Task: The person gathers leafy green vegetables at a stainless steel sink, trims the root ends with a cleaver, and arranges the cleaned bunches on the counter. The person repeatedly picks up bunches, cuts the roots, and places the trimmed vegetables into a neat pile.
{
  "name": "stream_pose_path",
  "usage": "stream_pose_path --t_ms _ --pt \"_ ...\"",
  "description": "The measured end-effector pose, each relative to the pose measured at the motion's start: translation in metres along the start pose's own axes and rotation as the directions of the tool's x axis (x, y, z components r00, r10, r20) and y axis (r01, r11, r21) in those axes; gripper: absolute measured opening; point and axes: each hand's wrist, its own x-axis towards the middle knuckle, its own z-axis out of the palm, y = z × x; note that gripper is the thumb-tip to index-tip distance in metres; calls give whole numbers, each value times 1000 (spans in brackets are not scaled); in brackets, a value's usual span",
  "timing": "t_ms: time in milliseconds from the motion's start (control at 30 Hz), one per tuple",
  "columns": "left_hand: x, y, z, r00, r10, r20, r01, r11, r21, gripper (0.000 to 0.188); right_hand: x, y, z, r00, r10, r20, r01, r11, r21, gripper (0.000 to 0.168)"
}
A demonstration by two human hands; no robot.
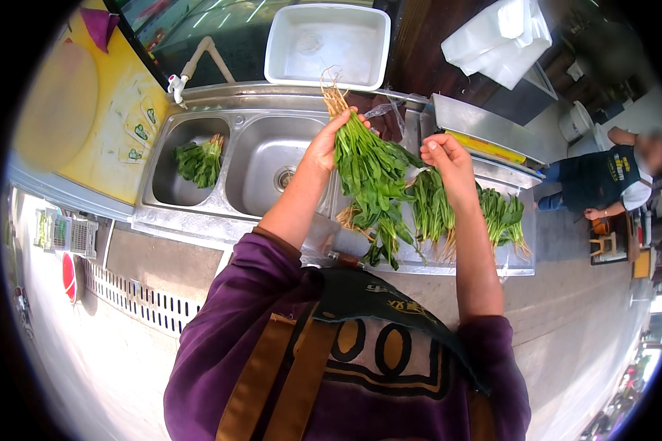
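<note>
My left hand (329, 139) grips a bunch of leafy greens (370, 165), which look like spinach, just below the pale roots. The roots point away from me and the leaves fan out towards me. To the right of the bunch is my right hand (451, 165), thumb and fingers drawn together near a leaf tip; whether anything is pinched there is unclear. Below both hands, more bunches of greens (431, 206) lie on the steel drainboard (471, 264), partly hidden by my right forearm. Another bunch (198, 161) rests in the small left sink basin (168, 179).
Left of the drainboard is a larger sink basin (254, 165) with a drain. A white plastic tub (328, 47) stands behind it, near a tap (177, 85). A round cutting board (58, 107) lies far left. White plastic bags (499, 41) sit back right. Another person (601, 176) is at right.
</note>
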Motion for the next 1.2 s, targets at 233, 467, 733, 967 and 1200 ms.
stream_pose_path --t_ms 233,467,733,967,1200 --pt "-2 -7 33 984 26 -177 29 953 301 26 -19 -27 34 843 -528 104 482 656 -581 10" --pt "3 -18 46 981 50 -186 47 874 484 27 -2 -1 48 986 -97 136 162 751 -640 20" --pt "-1 -20 31 960 -68 -271 183 886 427 26 17 41 28 945 170 279 -7 864 -504 19" --pt "-7 -12 17 951 -217 -221 281 905 320 25 21 37 20 841 381 384 -291 917 -273 13" --pt "-1 -18 15 960 -140 -243 229 892 389 20 21 51 23 974 48 222 23 951 -309 14"
